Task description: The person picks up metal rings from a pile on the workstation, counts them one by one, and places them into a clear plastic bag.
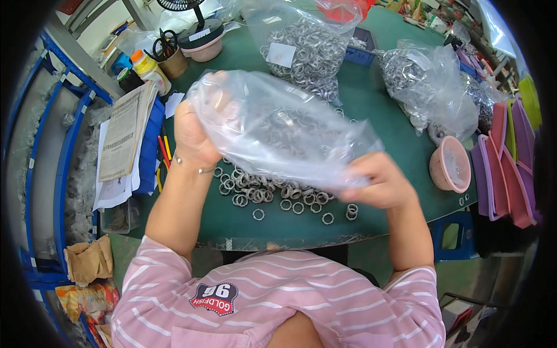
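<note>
- Left hand point(194, 136) sits left of centre in the frame, fingers closed on one end of a clear plastic bag point(278, 130), raised above the desk.
- Right hand point(377, 182), right of centre and lower, pinches the bag's other end shut between fingers and thumb.
- Between the hands the bag stretches slanted, with a few metal rings showing dimly through the film.
- Below the bag, a loose heap of metal rings point(272, 194) lies on the green desk point(371, 116).
- Toward the top centre stands a full bag of rings point(304, 52); another filled bag point(426, 81) is at upper right.
- A pink bowl point(451, 165) rests near the right edge, just beside purple sheets point(505, 168).
- Papers point(125, 136) lie at the left edge, with a cup of scissors point(168, 52) at upper left.
</note>
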The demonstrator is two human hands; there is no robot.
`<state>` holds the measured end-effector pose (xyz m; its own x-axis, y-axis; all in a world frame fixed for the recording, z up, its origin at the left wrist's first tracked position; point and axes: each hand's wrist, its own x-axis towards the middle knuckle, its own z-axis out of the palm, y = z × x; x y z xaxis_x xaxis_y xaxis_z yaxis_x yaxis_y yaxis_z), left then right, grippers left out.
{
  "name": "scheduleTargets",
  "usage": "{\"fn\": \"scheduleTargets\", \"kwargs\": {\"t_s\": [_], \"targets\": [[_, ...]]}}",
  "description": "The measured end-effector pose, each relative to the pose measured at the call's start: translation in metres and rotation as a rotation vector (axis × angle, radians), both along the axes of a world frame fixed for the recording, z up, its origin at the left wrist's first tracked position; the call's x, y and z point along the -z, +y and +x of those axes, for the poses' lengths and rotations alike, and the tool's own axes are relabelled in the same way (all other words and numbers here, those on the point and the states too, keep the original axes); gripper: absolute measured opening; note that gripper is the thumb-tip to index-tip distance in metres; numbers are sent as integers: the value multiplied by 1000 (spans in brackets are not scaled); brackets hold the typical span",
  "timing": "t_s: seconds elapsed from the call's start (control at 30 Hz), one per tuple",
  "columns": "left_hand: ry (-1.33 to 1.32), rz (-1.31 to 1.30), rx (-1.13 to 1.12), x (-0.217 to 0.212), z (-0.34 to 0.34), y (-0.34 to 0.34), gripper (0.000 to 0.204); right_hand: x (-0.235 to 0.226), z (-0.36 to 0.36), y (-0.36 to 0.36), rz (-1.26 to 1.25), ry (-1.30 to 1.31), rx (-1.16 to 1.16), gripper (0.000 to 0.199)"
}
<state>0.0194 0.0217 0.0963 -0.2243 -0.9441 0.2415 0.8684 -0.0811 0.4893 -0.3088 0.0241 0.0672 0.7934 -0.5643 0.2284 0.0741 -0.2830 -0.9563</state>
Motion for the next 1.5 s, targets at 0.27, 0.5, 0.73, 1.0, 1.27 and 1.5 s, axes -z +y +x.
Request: {"fn": "scheduleTargets", "kwargs": {"t_s": [0.27,0.5,0.73,1.0,1.27,1.5], "targets": [[-642,-374,452,-10,-75,-33,31,13,-111,35,319,-962,315,55],[-812,-206,138,-13,-140,-66,35,-16,-131,24,440,-751,1006,35],[-1248,-456,-330,-6,-172,-142,38,-51,-52,21,-1290,305,1014,47],[-1240,-1402,-1135,-19,-186,-134,39,-20,-41,-10,-797,1446,739,10],[-2300,-1785,-210,53,-175,-105,26,-13,-48,-71,-420,980,816,57],[-2170,-1741,-449,71,-163,-129,19,20,-40,-100,-1030,1381,1126,66]]}}
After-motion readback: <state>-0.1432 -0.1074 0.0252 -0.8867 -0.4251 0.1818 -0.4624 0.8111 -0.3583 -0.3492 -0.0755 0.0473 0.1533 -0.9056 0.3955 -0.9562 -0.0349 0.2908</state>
